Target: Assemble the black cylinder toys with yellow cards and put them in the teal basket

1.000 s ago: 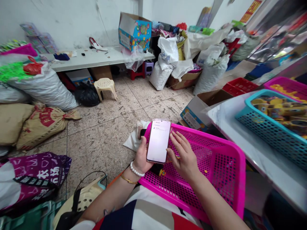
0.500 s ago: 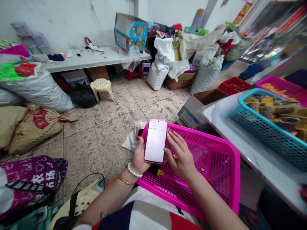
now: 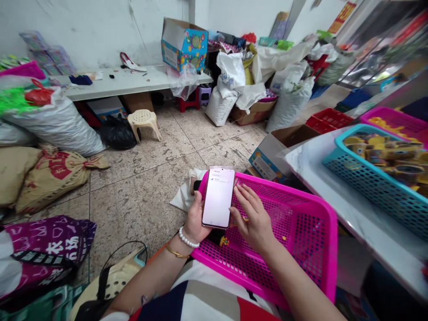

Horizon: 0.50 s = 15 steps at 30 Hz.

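A smartphone [image 3: 218,199] with a bright, mostly white screen is held upright in my left hand [image 3: 195,220], the thumb along its left edge. A pearl bracelet and a gold bangle circle that wrist. My right hand [image 3: 253,218] hovers at the phone's right edge, fingers extended and a little apart, holding nothing; whether the fingertips touch the phone I cannot tell. Beneath both hands a pink plastic basket [image 3: 329,249] rests on my lap. Inside it lie a small yellow and red piece [image 3: 224,241] and a few tiny yellow bits.
On the marble-look table [image 3: 310,156] at right stands a blue basket [image 3: 371,176] full of yellow toy-like parts. An open carton [image 3: 267,160] sits beside it. A cream stool [image 3: 144,119], stuffed sacks [image 3: 62,178] and a long white bench [image 3: 100,89] lie ahead and left.
The whole view has shifted slightly, so things appear a little further right. Both hands and the phone keep the same pose.
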{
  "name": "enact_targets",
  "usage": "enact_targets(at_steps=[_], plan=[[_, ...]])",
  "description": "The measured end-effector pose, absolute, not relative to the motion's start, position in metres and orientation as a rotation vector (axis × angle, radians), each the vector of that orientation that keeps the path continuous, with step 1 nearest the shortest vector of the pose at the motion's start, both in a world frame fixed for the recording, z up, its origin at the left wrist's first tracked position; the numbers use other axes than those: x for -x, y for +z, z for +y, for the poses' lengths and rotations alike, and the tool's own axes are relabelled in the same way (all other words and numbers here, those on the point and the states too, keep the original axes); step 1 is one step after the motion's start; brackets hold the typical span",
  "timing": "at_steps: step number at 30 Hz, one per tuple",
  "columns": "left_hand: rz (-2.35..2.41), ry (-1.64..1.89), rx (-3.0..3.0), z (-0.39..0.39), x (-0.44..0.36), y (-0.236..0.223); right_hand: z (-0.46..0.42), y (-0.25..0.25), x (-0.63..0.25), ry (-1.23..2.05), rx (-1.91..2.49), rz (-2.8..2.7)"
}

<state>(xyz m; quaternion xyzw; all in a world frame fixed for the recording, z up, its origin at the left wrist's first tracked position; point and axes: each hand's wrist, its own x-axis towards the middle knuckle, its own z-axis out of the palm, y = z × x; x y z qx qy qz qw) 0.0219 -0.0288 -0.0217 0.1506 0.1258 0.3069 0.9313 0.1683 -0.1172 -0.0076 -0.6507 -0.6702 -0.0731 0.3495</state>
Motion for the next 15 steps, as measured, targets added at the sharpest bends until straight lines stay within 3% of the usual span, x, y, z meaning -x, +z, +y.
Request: enact_targets(at_steps=[15], plan=[[0.272, 0.627, -0.316, -0.0287, -0.0216, -0.0219, -0.1173, -0.0057, -0.1672, -0.191, 1.684, -1.744]])
